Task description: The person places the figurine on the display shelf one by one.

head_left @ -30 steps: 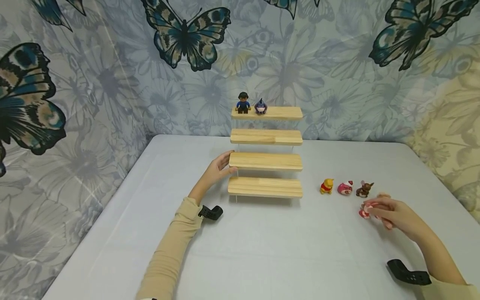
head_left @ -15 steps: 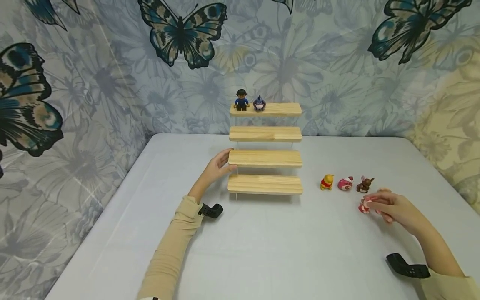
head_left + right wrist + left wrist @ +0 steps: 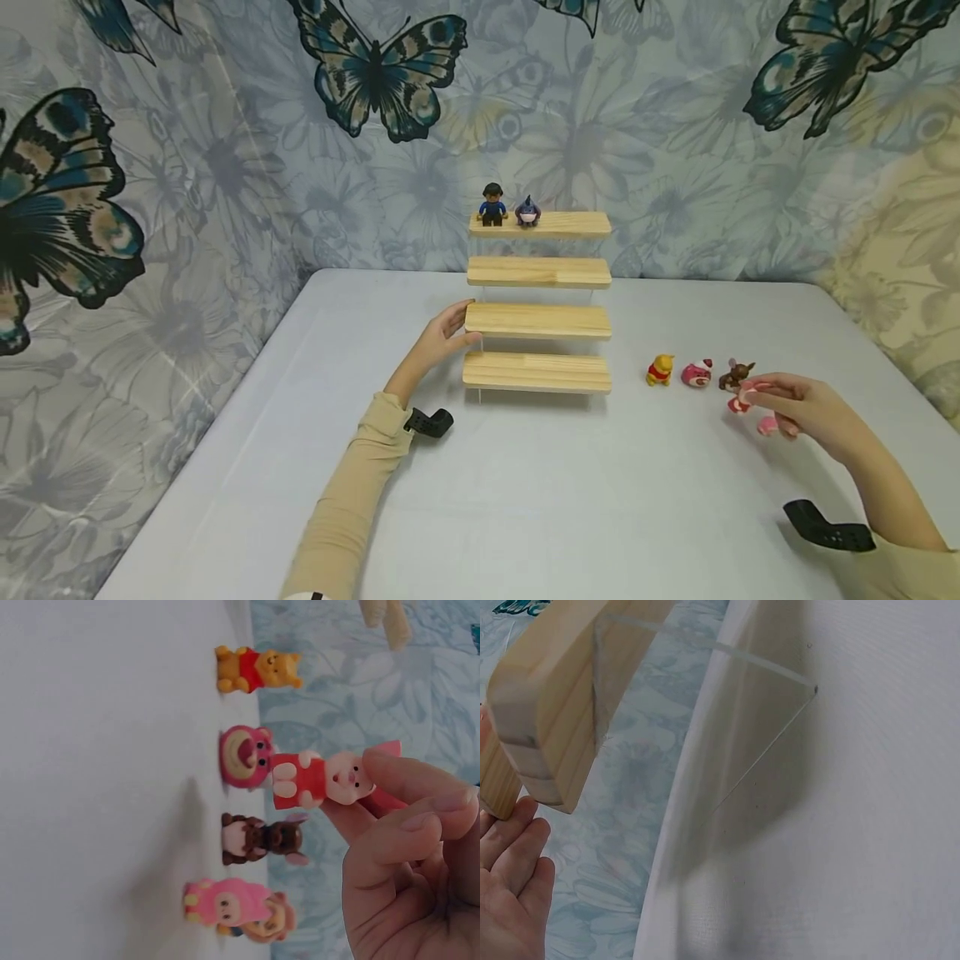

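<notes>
A smooth, white-covered counter (image 3: 600,500) carries a four-step rack (image 3: 536,372) of pale, straight-grained wood on clear supports, its planks running left to right. The left hand (image 3: 433,340) reaches up from a ribbed tan sleeve, thumb in front and fingers behind, clasping the left end of the second plank from the bottom; how hard they press is difficult to tell. The right hand (image 3: 813,408) comes in from the lower right, palm turned inward, its fingers clamped on the ears and head of a glossy pink figurine in red (image 3: 319,778). This figurine is raised above the counter near a brown eared figurine (image 3: 736,377), long axis roughly vertical, head up and feet down, its face and pale rounded soles towards the right wrist camera.
</notes>
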The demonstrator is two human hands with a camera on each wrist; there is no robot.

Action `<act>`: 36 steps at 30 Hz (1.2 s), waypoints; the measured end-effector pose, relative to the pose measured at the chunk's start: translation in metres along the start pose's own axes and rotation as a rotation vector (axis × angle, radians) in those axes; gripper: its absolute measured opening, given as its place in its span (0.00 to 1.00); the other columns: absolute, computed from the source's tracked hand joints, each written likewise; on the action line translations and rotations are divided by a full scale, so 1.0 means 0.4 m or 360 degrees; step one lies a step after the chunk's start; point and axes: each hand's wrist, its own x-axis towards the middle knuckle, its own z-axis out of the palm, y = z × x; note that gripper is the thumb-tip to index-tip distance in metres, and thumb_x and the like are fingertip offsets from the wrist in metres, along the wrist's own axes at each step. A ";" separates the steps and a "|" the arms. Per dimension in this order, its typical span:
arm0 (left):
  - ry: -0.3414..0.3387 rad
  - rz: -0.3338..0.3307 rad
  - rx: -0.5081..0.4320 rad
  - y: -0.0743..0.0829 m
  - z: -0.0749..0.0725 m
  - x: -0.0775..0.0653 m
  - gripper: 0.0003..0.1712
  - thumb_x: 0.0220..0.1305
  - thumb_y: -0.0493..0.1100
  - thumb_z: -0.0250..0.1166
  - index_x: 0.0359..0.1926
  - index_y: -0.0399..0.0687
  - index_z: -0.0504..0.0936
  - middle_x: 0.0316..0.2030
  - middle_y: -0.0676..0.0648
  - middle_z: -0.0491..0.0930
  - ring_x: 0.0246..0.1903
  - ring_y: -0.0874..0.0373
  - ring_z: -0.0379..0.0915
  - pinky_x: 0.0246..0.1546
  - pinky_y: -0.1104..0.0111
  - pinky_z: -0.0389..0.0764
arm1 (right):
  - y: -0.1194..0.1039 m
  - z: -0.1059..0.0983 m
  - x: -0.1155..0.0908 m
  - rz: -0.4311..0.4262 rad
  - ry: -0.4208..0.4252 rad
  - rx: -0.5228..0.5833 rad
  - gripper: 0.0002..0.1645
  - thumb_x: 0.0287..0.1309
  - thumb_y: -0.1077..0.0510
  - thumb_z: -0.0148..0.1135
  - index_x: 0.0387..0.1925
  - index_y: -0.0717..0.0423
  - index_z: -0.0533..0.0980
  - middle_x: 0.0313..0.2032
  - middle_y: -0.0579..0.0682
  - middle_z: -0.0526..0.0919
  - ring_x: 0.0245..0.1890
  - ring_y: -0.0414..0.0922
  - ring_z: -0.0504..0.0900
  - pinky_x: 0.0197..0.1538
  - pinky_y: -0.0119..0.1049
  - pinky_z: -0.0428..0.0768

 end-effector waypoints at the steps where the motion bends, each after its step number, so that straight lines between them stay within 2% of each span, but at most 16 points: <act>1: -0.0009 -0.0002 0.0006 0.001 0.000 0.002 0.35 0.60 0.30 0.58 0.64 0.27 0.52 0.62 0.32 0.55 0.61 0.44 0.51 0.61 0.68 0.54 | -0.003 -0.001 0.001 -0.0001 0.0004 -0.0009 0.09 0.62 0.54 0.54 0.43 0.51 0.73 0.22 0.54 0.75 0.12 0.42 0.65 0.16 0.40 0.64; 8: -0.0016 -0.0008 0.0025 0.001 0.002 0.004 0.35 0.60 0.31 0.58 0.64 0.27 0.51 0.61 0.32 0.55 0.61 0.44 0.51 0.61 0.67 0.54 | -0.028 0.009 0.013 0.0004 0.0052 -0.0096 0.17 0.60 0.50 0.55 0.44 0.59 0.71 0.16 0.51 0.68 0.13 0.43 0.66 0.18 0.39 0.67; 12: -0.0012 -0.0001 0.0011 0.001 0.003 0.004 0.36 0.59 0.31 0.59 0.64 0.26 0.51 0.61 0.31 0.55 0.61 0.44 0.51 0.61 0.67 0.54 | -0.047 0.017 0.021 -0.0015 0.0073 -0.0128 0.19 0.60 0.49 0.55 0.45 0.59 0.70 0.15 0.48 0.64 0.14 0.43 0.65 0.19 0.38 0.67; 15: -0.0018 -0.0005 0.0003 0.001 0.004 0.004 0.36 0.59 0.31 0.59 0.63 0.25 0.51 0.61 0.31 0.55 0.61 0.44 0.50 0.61 0.67 0.54 | -0.059 0.022 0.026 0.0000 0.0090 -0.0136 0.22 0.59 0.47 0.56 0.47 0.59 0.69 0.14 0.48 0.63 0.14 0.43 0.64 0.18 0.39 0.67; 20: -0.0015 -0.0013 0.0014 0.002 0.004 0.003 0.36 0.59 0.32 0.59 0.63 0.25 0.52 0.61 0.31 0.55 0.61 0.44 0.51 0.61 0.67 0.54 | -0.073 0.031 0.037 0.0005 0.0124 -0.0132 0.26 0.58 0.47 0.56 0.48 0.64 0.68 0.14 0.47 0.64 0.13 0.41 0.64 0.15 0.41 0.63; 26: -0.0007 -0.0017 0.0021 0.003 -0.002 0.000 0.36 0.59 0.31 0.59 0.63 0.26 0.52 0.61 0.31 0.55 0.61 0.44 0.51 0.61 0.67 0.54 | -0.080 0.043 0.046 -0.0030 0.0148 -0.0071 0.22 0.58 0.48 0.57 0.44 0.62 0.70 0.15 0.46 0.65 0.13 0.40 0.63 0.13 0.41 0.62; 30: -0.0005 -0.0004 0.0020 0.001 -0.004 0.001 0.36 0.59 0.31 0.59 0.63 0.25 0.52 0.61 0.31 0.55 0.61 0.44 0.51 0.61 0.68 0.54 | -0.073 0.043 0.054 -0.0019 0.0234 -0.0036 0.20 0.56 0.46 0.59 0.42 0.56 0.72 0.16 0.46 0.67 0.13 0.40 0.64 0.14 0.44 0.62; 36: -0.0011 -0.0015 0.0020 0.004 -0.003 0.001 0.36 0.59 0.31 0.59 0.64 0.27 0.52 0.61 0.32 0.55 0.61 0.44 0.51 0.61 0.68 0.54 | -0.096 0.047 0.051 -0.0085 0.0314 0.0117 0.12 0.57 0.50 0.59 0.38 0.52 0.74 0.21 0.45 0.75 0.11 0.42 0.64 0.13 0.41 0.63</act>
